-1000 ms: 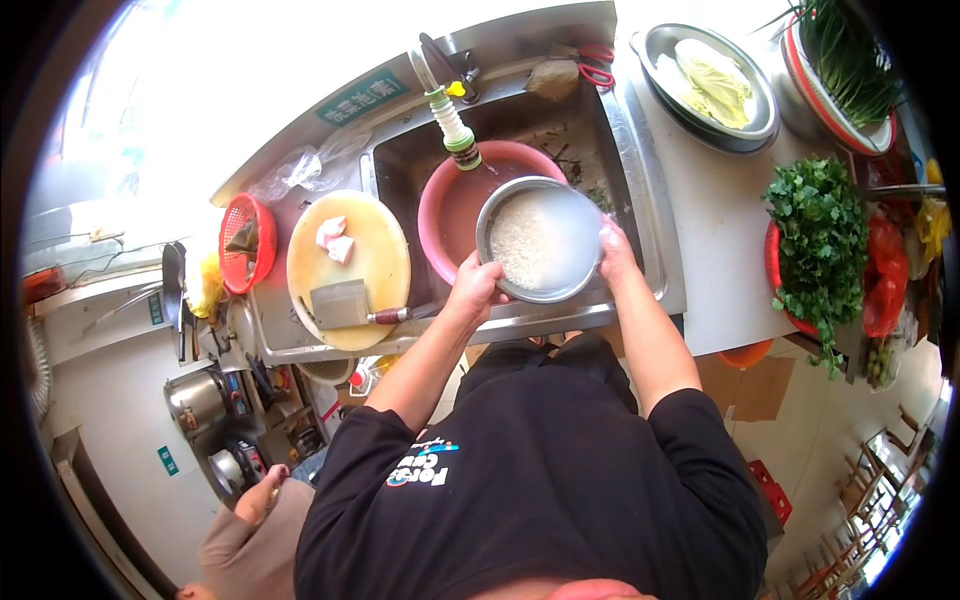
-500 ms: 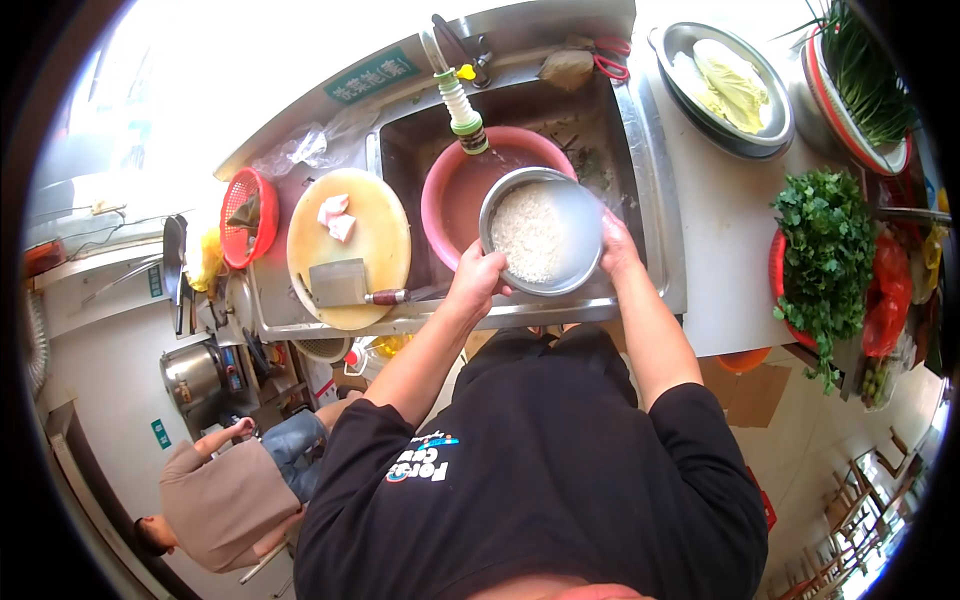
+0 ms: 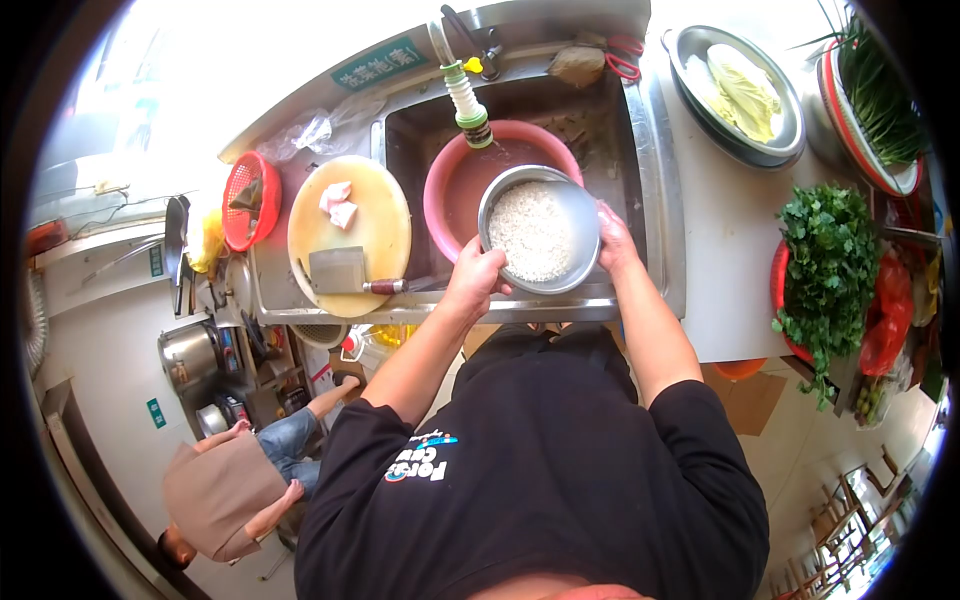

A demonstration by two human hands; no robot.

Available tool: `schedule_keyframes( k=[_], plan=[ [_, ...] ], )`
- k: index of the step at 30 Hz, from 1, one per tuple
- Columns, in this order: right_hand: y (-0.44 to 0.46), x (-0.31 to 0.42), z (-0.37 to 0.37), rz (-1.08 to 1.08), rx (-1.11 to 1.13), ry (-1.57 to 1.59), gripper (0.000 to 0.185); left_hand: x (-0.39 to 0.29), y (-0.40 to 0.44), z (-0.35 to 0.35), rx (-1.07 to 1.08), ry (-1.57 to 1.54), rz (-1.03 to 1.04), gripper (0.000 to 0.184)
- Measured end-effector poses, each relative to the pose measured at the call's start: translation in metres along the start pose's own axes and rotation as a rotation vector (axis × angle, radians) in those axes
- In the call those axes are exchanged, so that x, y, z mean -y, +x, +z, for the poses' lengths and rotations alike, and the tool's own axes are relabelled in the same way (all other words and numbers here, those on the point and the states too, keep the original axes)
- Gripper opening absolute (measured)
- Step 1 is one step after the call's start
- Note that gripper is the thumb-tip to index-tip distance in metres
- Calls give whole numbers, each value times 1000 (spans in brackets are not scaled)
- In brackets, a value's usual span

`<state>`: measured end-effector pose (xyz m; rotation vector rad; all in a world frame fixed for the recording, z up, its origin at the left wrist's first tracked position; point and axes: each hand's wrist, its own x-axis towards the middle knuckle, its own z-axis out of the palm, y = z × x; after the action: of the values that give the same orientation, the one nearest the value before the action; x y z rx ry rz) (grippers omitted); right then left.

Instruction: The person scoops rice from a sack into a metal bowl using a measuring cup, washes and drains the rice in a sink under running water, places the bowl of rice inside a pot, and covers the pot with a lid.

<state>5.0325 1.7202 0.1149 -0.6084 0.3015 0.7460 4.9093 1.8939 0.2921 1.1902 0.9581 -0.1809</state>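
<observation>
A round metal pot (image 3: 583,240) is held between my hands, with white rice grains (image 3: 530,232) gathered toward its left side. My left hand (image 3: 478,278) grips the near left rim, thumb on top. Around the right wall curves my right hand (image 3: 615,238), its fingers partly hidden behind the metal. Below the pot, a pink basin (image 3: 447,190) of cloudy liquid sits in the steel sink (image 3: 618,180). The faucet's white and green nozzle (image 3: 468,108) points down over the basin.
Left of the sink are a round cutting board (image 3: 385,220), a cleaver (image 3: 338,270), white chunks (image 3: 338,204) and a red basket (image 3: 240,225). Cabbage (image 3: 742,95) and leafy greens (image 3: 830,260) stand to the right. Another person (image 3: 220,490) is at lower left.
The pot stays nearly in place, while the rice inside has shifted and more of its grey inner wall shows. The other person's arms and legs have changed position.
</observation>
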Motion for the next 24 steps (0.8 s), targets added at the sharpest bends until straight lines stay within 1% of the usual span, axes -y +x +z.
schedule_keyframes(
  k=[2, 4, 8, 10, 14, 17, 19, 24],
  plan=[
    [0, 1, 3, -1, 24, 5, 31, -1, -1, 1, -5, -2, 2, 35],
    [2, 1, 5, 29, -24, -27, 27, -2, -2, 2, -12, -9, 1, 35],
    [6, -1, 4, 26, 6, -33, 23, -3, -4, 2, -21, -15, -10, 36],
    [8, -1, 6, 72, -34, -57, 21, -4, -4, 2, -35, -10, -22, 36],
    [13, -4, 5, 105, -22, -23, 24, -5, -3, 0, -57, -19, -37, 37],
    [17, -6, 17, 134, -64, -63, 28, -7, -3, -4, -63, -39, -40, 38],
    [17, -7, 29, 133, -129, -126, 30, -8, -3, -9, -32, -61, -15, 33],
    [30, -18, 35, 176, -174, -250, 32, -8, 3, -24, -51, -95, -6, 35]
  ],
)
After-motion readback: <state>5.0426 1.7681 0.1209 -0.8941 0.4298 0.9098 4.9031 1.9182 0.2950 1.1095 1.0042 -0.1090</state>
